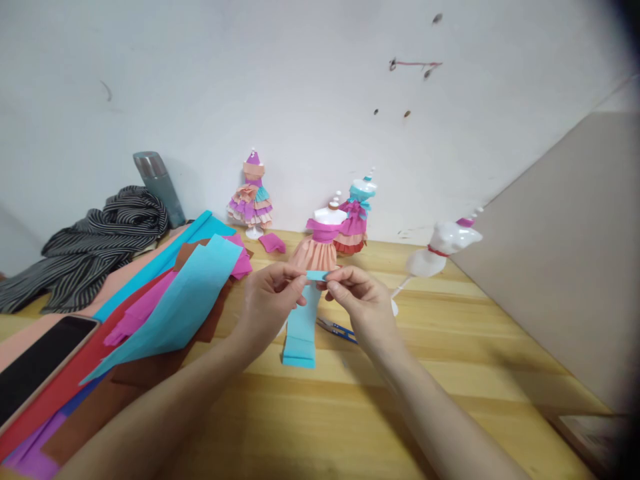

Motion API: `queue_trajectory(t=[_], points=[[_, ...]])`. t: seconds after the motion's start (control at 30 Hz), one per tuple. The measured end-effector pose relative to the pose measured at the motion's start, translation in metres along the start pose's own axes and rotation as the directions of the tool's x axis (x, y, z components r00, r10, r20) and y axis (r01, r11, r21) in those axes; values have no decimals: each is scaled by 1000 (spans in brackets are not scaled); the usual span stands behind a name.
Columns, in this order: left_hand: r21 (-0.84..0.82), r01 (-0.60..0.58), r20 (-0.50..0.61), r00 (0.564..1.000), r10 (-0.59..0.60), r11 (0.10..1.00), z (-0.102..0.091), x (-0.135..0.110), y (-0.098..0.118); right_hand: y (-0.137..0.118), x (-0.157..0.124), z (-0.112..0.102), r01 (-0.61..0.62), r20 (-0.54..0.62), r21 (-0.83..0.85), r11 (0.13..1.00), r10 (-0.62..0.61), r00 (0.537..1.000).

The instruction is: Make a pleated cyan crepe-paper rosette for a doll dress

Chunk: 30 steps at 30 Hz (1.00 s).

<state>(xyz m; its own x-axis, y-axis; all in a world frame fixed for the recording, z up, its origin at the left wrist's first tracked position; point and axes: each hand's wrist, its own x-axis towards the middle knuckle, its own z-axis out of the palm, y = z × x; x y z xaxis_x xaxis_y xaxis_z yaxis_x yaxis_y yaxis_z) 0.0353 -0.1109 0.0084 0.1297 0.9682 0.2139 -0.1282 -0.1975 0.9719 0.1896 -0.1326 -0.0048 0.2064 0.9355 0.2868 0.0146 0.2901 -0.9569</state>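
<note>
My left hand (273, 297) and my right hand (361, 297) each pinch one end of a light blue crepe paper strip (303, 333). Its folded upper edge is stretched between my fingertips, and the rest hangs down to the table. Just behind my hands stands a small mannequin (324, 233) in a magenta top and a pleated peach skirt. Thread snips (337, 329) with blue handles lie beside the strip, partly hidden by my right hand.
Colored crepe sheets (175, 307), a phone (43, 367), a striped cloth (105, 247) and a bottle (160, 187) occupy the left. Two dressed mannequins, one in ruffles (251, 197) and one in magenta and red (355, 223), stand near the wall. A bare white mannequin (430, 250) leans at right.
</note>
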Motion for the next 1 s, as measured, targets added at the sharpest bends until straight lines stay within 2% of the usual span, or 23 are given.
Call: queue_trajectory(t=[0.2, 0.6, 1.0], points=[[18, 10, -17, 1000, -9, 1000, -1, -1, -1, -1, 0, 1, 0, -33, 23, 1000, 0, 999], [-134, 127, -24, 991, -131, 983, 2, -1, 8, -4, -4, 2, 52, -45, -2, 999, -52, 998], [-102, 88, -34, 995, -91, 991, 0, 0, 4, 1, -3, -1, 102, -42, -88, 991, -106, 993]])
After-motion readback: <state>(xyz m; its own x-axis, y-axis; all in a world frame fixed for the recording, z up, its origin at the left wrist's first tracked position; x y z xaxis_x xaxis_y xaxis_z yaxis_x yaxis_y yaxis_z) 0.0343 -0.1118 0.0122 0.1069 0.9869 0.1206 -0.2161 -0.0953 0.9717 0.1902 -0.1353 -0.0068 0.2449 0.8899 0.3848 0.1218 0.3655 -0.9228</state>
